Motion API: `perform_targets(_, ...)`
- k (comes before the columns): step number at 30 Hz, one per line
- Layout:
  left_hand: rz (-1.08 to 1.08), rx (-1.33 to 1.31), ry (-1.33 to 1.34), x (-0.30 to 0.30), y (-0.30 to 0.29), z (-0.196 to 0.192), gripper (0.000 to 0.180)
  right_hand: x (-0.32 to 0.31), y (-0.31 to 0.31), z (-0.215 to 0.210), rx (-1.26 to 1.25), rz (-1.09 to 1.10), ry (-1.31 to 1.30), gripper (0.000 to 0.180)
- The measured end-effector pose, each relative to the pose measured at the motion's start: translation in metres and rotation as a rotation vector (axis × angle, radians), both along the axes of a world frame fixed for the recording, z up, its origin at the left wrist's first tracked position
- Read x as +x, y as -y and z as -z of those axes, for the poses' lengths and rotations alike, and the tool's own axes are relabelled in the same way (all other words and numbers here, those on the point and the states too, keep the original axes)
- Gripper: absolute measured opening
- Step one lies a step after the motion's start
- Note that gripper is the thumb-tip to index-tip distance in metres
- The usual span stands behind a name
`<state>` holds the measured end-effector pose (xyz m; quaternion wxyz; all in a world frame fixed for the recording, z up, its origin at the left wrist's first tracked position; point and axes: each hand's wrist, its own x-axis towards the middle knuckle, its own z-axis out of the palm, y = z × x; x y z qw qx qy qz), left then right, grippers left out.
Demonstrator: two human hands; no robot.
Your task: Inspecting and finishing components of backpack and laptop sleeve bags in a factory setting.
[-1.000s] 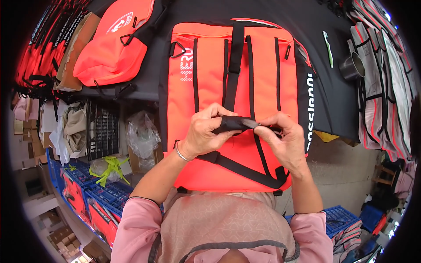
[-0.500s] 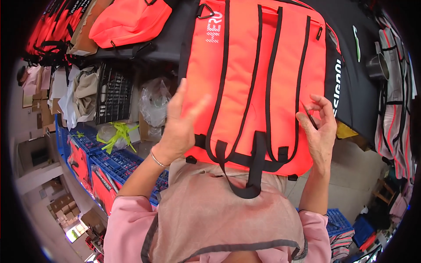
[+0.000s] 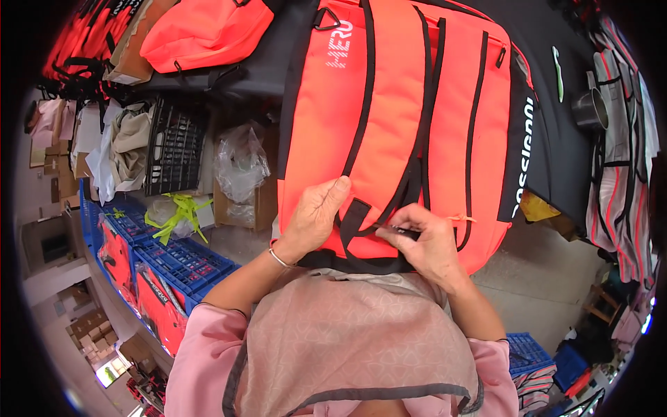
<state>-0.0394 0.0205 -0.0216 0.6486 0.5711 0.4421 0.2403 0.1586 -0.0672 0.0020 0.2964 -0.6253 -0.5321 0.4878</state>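
While the orange backpack [image 3: 410, 118] lies flat on the dark table [image 3: 563, 139] with its black-trimmed panel facing up and its lower edge hanging toward the person, both hands work at that near edge. The left hand [image 3: 313, 219] rests open on the fabric, fingers together and pressed flat, holding the panel down just left of a black strap loop [image 3: 354, 215]. The right hand [image 3: 427, 243] has its thumb and fingertips pressed together, pinching a thin black strap end where the straps meet the lower seam. Compared with half a second ago, when the hands were spread to the two sides of the bag, gripping its edges, they have come together at the centre bottom; the bag itself has settled and no longer appears to be shifted about. Judged from this, positioning is finished and fine handling of the strap is in hand. A second orange bag [image 3: 208, 31] lies at the table's far left, a metal cup [image 3: 589, 110] to the right, and blue crates [image 3: 180, 260] stand on the floor below
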Motion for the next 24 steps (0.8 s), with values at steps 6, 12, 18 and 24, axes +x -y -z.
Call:
perform_targets(6,-0.007,0.113,-0.018,0.000,0.008,-0.006,0.046,-0.012,-0.018,-0.001,0.018,0.377,-0.549,0.017)
perform_targets(12,0.023,-0.307,0.244,0.000,0.006,-0.034,0.025,-0.001,-0.023,-0.002,-0.045,0.341,-0.327,0.024)
perform_targets(18,-0.058,-0.215,0.141,0.005,0.017,-0.038,0.020,-0.006,-0.006,-0.025,0.396,0.390,0.254,0.050)
perform_targets(24,-0.098,-0.128,0.120,0.011,0.023,-0.036,0.017,-0.007,0.008,-0.002,0.742,0.245,0.634,0.034)
